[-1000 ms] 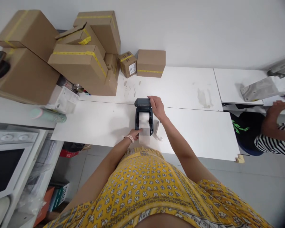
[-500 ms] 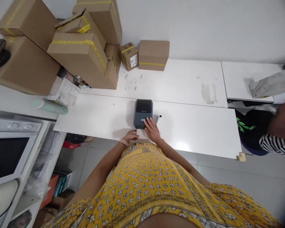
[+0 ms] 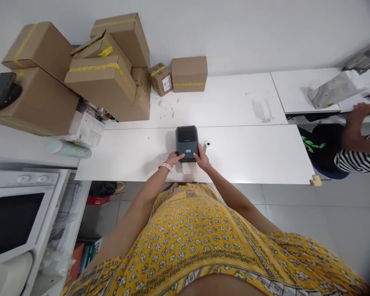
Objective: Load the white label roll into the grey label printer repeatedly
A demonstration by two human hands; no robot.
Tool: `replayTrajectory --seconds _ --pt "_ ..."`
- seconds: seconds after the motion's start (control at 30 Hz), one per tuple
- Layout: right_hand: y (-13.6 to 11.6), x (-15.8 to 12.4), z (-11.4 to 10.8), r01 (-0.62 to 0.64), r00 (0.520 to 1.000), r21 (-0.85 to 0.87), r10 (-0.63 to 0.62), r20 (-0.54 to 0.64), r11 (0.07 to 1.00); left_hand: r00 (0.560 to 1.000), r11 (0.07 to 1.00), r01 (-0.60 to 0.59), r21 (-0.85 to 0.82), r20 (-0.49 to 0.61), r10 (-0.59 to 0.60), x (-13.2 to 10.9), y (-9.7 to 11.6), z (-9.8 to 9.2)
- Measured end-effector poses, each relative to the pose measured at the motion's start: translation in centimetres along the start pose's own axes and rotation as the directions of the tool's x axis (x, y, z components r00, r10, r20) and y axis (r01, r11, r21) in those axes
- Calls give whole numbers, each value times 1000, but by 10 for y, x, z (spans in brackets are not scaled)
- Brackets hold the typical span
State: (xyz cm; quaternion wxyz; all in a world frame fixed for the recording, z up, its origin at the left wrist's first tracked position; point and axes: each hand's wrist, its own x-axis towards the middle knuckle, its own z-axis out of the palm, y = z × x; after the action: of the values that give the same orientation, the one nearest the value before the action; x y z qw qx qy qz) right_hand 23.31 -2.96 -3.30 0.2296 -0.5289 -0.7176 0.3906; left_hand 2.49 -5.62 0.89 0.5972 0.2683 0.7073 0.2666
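A dark grey label printer (image 3: 187, 135) with a black upper lid and a small light button stands on the white table in front of me. My left hand (image 3: 173, 158) grips its front left corner, thumb on top, a pale band around the wrist. On the opposite side my right hand (image 3: 202, 158) holds the front right edge, its thumb near the button. The fingers under and behind the edges are partly hidden. A strip of white paper (image 3: 189, 167) sticks out from the printer's front. Close to its right side lies a small white piece with a dark centre (image 3: 208, 144).
Stacked cardboard boxes (image 3: 101, 80) with yellow tape fill the back left; two smaller boxes (image 3: 189, 74) stand against the wall. A mint bottle (image 3: 69, 149) lies on the left, above a microwave (image 3: 15, 218). At the right sits a person in a striped sleeve (image 3: 357, 158).
My left hand has moved from the paper to the printer's left corner. My right hand has slid from the printer's top to its right edge. The view has shifted slightly.
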Motion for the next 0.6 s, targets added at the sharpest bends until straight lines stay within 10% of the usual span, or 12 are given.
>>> replayTrajectory --seconds 0.2,0.6 --pt "-11 9 -15 -282 959 79 278 61 956 997 998 -55 20 -56 56 6 -6 1" --pt "-17 10 -10 -328 944 70 330 -20 942 990 985 -121 127 -51 128 26 -11 3"
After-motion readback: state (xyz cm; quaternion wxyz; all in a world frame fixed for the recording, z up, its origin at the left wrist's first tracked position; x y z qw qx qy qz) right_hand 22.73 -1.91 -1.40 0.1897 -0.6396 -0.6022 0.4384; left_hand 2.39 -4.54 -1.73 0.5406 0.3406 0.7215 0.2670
